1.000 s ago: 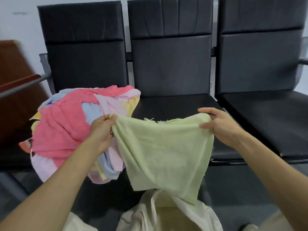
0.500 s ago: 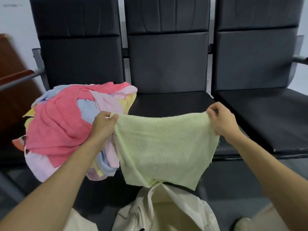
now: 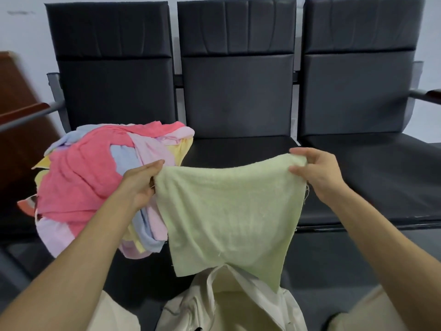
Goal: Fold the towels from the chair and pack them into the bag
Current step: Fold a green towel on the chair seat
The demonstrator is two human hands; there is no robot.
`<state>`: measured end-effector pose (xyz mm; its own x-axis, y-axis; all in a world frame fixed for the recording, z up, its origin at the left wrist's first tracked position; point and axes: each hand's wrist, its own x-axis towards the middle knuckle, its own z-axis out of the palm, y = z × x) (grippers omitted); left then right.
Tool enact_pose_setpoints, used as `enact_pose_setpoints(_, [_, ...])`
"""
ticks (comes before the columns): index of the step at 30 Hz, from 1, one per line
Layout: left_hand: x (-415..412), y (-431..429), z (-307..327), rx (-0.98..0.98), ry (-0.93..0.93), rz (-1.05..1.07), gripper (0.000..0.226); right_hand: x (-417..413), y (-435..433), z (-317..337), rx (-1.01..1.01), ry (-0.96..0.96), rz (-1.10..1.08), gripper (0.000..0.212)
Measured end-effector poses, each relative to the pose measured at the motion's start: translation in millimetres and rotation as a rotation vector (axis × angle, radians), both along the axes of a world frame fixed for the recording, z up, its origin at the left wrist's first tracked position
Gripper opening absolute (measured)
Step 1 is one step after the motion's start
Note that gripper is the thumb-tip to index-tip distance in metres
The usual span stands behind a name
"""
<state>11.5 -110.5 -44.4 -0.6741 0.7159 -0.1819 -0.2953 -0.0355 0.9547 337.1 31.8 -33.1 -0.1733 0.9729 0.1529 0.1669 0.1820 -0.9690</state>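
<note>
A pale green towel (image 3: pixel 229 211) hangs spread between my hands in front of the middle seat. My left hand (image 3: pixel 140 182) pinches its top left corner and my right hand (image 3: pixel 317 173) pinches its top right corner. Its lower edge droops over the open cream cloth bag (image 3: pixel 238 306) at the bottom centre. A heap of pink, blue, lilac and yellow towels (image 3: pixel 90 177) lies on the left chair seat, just behind my left hand.
Three joined black padded chairs (image 3: pixel 238 96) stand against a white wall, with the middle seat (image 3: pixel 238 151) and right seat (image 3: pixel 381 168) bare. A brown wooden piece (image 3: pixel 19 120) and metal armrest (image 3: pixel 26 118) are at the left. My knees show at the bottom.
The green towel has been pulled flatter and now hangs squarer between my hands. My right hand shifted slightly outward along the top edge. The towel heap has not moved.
</note>
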Motion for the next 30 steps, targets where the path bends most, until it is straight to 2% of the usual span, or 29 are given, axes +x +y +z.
enact_pose_setpoints(2, [-3.7, -3.7, 3.6, -0.016, 0.063, -0.103, 0.019, -0.7, 3.0, -7.2, 0.251, -0.377, -0.112, 0.03])
enact_pose_setpoints(3, [-4.5, -5.8, 4.0, -0.054, 0.142, -0.134, 0.022, -0.3, 5.1, -11.3, 0.342, -0.49, -0.116, 0.026])
enact_pose_setpoints(4, [-5.8, -7.2, 2.1, -0.134, 0.301, -0.128, 0.024, -0.2, 6.8, -15.1, 0.418, -0.576, -0.1, 0.025])
enact_pose_setpoints(6, [-7.1, -9.0, -1.9, -0.347, 0.79, -0.048, 0.024, -1.1, 8.1, -20.1, 0.481, -0.693, -0.07, 0.024])
enact_pose_setpoints(7, [-6.8, -9.7, -4.4, -0.41, 0.974, -0.018, 0.022, -1.7, 8.1, -20.8, 0.471, -0.712, -0.066, 0.023])
enact_pose_setpoints(9, [-9.7, -10.2, -8.3, -0.441, 1.092, 0.01, 0.021, -3.9, 7.8, -21.4, 0.434, -0.701, -0.071, 0.019])
enact_pose_setpoints(12, [-19.5, -9.5, -13.3, -0.459, 1.058, 0.017, 0.018, -5.6, 10.7, -22.2, 0.267, -0.497, -0.084, 0.01])
enact_pose_setpoints(17, [-24.1, -9.3, -19.6, -0.471, 1.089, 0.013, 0.016, -6.0, 11.0, -16.4, -0.103, -0.089, -0.023, 0.021])
enact_pose_setpoints(18, [-24.0, -8.1, -18.4, -0.427, 1.037, 0.054, 0.013, -5.8, 10.6, -15.4, -0.141, -0.047, -0.012, 0.022])
enact_pose_setpoints(20, [-23.4, -5.8, -13.8, -0.297, 0.782, 0.128, 0.01, -3.7, 12.0, -15.3, -0.188, 0.003, 0.014, 0.019])
enact_pose_setpoints(22, [-21.9, -6.0, -9.5, -0.212, 0.493, 0.136, 0.005, -0.5, 13.3, -13.2, -0.209, 0.027, 0.041, 0.014])
enact_pose_setpoints(23, [-21.6, -6.8, -7.6, -0.204, 0.411, 0.113, 0.004, 0.6, 13.5, -11.9, -0.209, 0.03, 0.064, 0.02])
enact_pose_setpoints(27, [-19.0, -11.8, 0.1, -0.226, 0.323, -0.044, 0.011, 2.7, 11.8, -7.7, -0.132, -0.088, 0.12, 0.055])
enact_pose_setpoints(30, [-19.3, -16.9, 6.2, -0.227, 0.324, -0.124, 0.015, 0.6, 11.5, -7.9, 0.013, -0.285, 0.054, 0.053])
